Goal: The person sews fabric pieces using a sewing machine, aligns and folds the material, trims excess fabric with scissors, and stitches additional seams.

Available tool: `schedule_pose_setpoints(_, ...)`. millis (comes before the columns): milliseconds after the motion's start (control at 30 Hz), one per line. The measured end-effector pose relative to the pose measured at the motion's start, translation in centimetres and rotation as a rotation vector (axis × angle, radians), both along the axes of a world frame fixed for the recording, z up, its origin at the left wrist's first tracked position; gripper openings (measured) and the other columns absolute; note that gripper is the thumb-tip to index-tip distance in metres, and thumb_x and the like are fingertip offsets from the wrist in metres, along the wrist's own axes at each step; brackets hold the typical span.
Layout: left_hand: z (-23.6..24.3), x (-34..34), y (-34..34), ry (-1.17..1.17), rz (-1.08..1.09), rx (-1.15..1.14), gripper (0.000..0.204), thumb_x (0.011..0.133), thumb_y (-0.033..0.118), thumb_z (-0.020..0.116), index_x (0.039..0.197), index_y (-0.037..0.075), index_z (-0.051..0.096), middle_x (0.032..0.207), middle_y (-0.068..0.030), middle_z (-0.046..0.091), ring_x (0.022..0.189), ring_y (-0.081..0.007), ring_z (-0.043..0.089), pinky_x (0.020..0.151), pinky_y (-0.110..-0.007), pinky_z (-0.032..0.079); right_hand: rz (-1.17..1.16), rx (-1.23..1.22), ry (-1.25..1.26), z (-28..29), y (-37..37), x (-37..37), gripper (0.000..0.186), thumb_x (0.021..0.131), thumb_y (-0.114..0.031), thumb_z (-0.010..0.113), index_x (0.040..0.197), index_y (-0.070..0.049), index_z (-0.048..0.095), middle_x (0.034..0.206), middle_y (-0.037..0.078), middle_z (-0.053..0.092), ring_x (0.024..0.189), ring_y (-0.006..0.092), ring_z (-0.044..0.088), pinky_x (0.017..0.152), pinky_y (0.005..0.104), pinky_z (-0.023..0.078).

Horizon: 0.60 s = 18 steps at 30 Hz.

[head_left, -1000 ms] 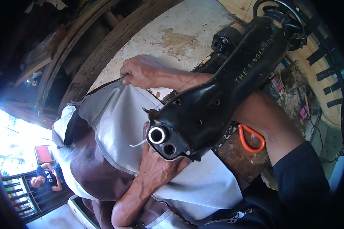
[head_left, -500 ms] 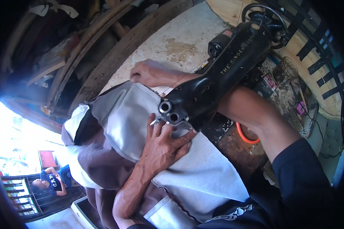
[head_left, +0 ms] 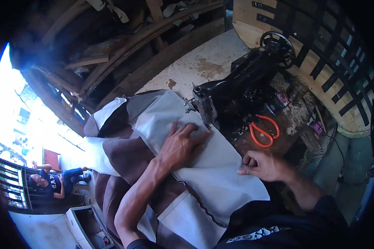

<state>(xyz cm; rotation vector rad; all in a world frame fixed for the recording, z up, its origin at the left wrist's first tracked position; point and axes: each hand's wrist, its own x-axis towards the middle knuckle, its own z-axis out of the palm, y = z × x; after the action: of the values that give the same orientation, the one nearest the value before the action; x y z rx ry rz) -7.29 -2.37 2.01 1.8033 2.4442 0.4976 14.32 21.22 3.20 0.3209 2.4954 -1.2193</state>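
A large piece of grey and brown fabric point(head_left: 220, 182), sewn in panels, spreads across the sewing machine's bed and down over my lap. My left hand point(head_left: 180, 145) lies on its light grey part with the fingers spread, just left of the needle area. The black sewing machine point(head_left: 247, 72) stands beyond, its head over the fabric's far edge. At the fabric's right edge is my right hand point(head_left: 262, 166), fingers curled together; what they pinch, if anything, is hidden. Scissors with orange handles point(head_left: 264, 133) lie on the machine table, a little beyond my right hand.
A glass mug point(head_left: 297, 87) and small boxes stand right of the machine. Wooden beams point(head_left: 153, 54) run along the far left. A person point(head_left: 54, 182) sits on a bench at the left, near an open white drawer point(head_left: 89, 228). Black straps point(head_left: 320, 62) cross a frame at the right.
My right hand has come back from behind the machine to the fabric's right edge. My left hand stays on the fabric. The view has shifted, showing both scissor handles.
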Motion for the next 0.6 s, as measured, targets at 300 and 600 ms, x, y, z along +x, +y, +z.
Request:
schedule_pose_setpoints(300, 6.4, 17.2, -14.9, -0.051, 1.006, 0.059, 0.053, 0.093, 0.024, 0.069, 0.145, 0.012, 0.061, 0.146, -0.0225, 0.055, 0.141, -0.0395, 0.046, 0.12, -0.055, 0.031, -0.17, -0.241, 0.184, -1.2, -0.1, 4.9, 0.045, 0.088, -0.024, 0.082, 0.119, 0.001, 0.06, 0.079, 0.013, 0.071, 0.075, 0.0233, 0.07, 0.075, 0.0386, 0.054)
schedule_pose_setpoints(600, -2.3, 18.0, -25.6, 0.046, 1.264, -0.218, 0.055, 0.106, 0.035, 0.043, 0.158, 0.015, 0.045, 0.161, -0.0249, 0.036, 0.15, -0.0422, 0.033, 0.126, -0.049, 0.021, -0.255, -0.337, 0.422, -3.2, -1.9, 7.5, 0.018, 0.101, -0.014, 0.069, 0.115, -0.002, 0.067, 0.081, 0.007, 0.065, 0.067, 0.008, 0.054, 0.065, 0.0294, 0.05)
